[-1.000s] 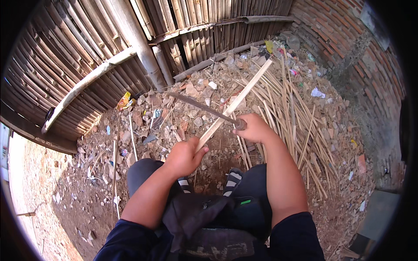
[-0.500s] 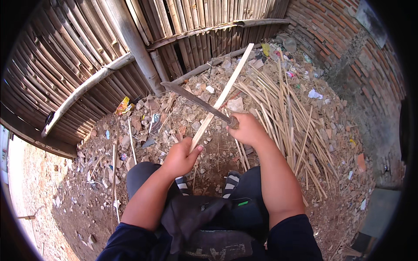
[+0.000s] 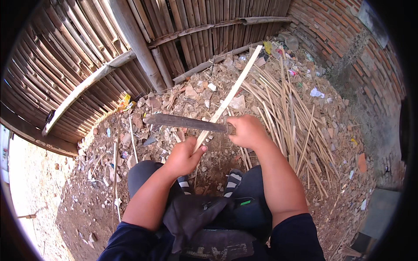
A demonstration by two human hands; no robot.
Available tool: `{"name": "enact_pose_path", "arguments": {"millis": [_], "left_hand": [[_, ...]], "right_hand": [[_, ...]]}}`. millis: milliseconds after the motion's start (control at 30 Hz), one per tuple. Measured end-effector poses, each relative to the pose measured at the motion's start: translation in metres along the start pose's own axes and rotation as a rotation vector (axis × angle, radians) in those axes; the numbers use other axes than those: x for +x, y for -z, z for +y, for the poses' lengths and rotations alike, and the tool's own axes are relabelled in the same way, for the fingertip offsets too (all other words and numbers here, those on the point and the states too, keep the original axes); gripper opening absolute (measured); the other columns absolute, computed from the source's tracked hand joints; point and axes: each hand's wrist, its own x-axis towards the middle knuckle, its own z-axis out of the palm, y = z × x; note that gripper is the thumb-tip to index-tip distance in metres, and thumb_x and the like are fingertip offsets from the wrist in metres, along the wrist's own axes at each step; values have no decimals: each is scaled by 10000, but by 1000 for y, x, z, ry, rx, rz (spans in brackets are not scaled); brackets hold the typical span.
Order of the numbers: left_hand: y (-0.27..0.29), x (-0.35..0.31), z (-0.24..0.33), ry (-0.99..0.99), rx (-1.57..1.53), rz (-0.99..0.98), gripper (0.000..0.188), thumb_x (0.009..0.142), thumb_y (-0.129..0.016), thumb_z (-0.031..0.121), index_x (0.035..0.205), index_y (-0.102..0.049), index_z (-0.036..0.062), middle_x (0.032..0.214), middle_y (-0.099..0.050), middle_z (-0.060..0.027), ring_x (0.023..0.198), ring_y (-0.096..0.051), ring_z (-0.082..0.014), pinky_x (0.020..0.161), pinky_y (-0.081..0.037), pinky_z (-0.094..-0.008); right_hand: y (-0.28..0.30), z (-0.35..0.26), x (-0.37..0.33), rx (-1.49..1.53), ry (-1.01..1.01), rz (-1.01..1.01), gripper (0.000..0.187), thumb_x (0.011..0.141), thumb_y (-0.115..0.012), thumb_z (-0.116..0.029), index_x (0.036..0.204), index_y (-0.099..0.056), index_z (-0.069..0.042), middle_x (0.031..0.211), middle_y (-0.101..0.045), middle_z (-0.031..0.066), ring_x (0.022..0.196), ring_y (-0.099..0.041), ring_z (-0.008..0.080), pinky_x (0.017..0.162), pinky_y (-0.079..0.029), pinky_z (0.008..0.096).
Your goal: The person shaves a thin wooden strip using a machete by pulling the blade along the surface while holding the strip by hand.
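Note:
My left hand (image 3: pixel 185 157) is closed round the near end of a long pale bamboo strip (image 3: pixel 237 85), which slants up and away to the right. In my right hand (image 3: pixel 248 132) is the handle of a machete (image 3: pixel 187 122). Its dark blade points left, nearly level, and crosses over the strip just beyond my left hand. Whether the edge bites into the strip I cannot tell. On the ground to the right lies a loose pile of thin bamboo strips (image 3: pixel 300 135), several of them crossing one another.
A bamboo fence (image 3: pixel 196 48) with a thick post (image 3: pixel 139 48) stands ahead and to the left. The brick wall (image 3: pixel 370 74) rises on the right. Stones and litter cover the ground, including a yellow wrapper (image 3: pixel 125 103). A few thin strips (image 3: pixel 132 137) lie left of my knees.
The machete has swung from pointing up-left to nearly level, its blade now closer to my left hand. The strip's far end has shifted slightly right.

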Motion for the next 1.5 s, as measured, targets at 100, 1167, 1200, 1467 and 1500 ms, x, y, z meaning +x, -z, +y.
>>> {"name": "enact_pose_path", "arguments": {"millis": [100, 1167, 1200, 1467, 1500], "left_hand": [[-1, -3, 2, 3, -20, -29, 300, 1001, -669, 286, 923, -590, 7, 725, -607, -150, 650, -594, -260, 625, -468, -420], [-7, 3, 0, -70, 77, 17, 285, 919, -719, 243, 913, -549, 15, 694, -605, -212, 649, -636, -419, 603, -464, -493], [-7, 3, -2, -87, 60, 15, 275, 919, -713, 235, 910, -548, 15, 695, -604, -214, 656, -637, -423, 603, -463, -493], [-10, 4, -8, -119, 27, 62, 220, 921, -687, 184, 930, -557, 5, 720, -601, -219, 675, -630, -407, 626, -475, -462], [-11, 4, -8, -115, 28, 61, 220, 921, -687, 184, 930, -557, 5, 720, -601, -219, 675, -630, -407, 626, -475, -462]], "right_hand": [[-13, 51, 13, 230, -157, 189, 316, 838, -742, -254, 1097, -726, -73, 898, -741, 178, 887, -716, 358, 799, -562, 440], [-21, 26, -1, 234, 19, 280, 281, 798, -800, -252, 964, -712, -44, 788, -681, 197, 735, -664, 366, 702, -515, 434], [-22, 27, -1, 238, 21, 278, 281, 798, -800, -252, 964, -712, -44, 788, -681, 197, 735, -664, 366, 702, -515, 434], [-8, 32, 1, 388, -165, 145, 290, 795, -787, -230, 1008, -716, -47, 736, -663, 181, 713, -664, 349, 683, -516, 433], [-12, 29, -3, 327, -105, 159, 257, 806, -772, -233, 993, -721, -64, 789, -687, 179, 767, -679, 365, 710, -525, 446]]}}
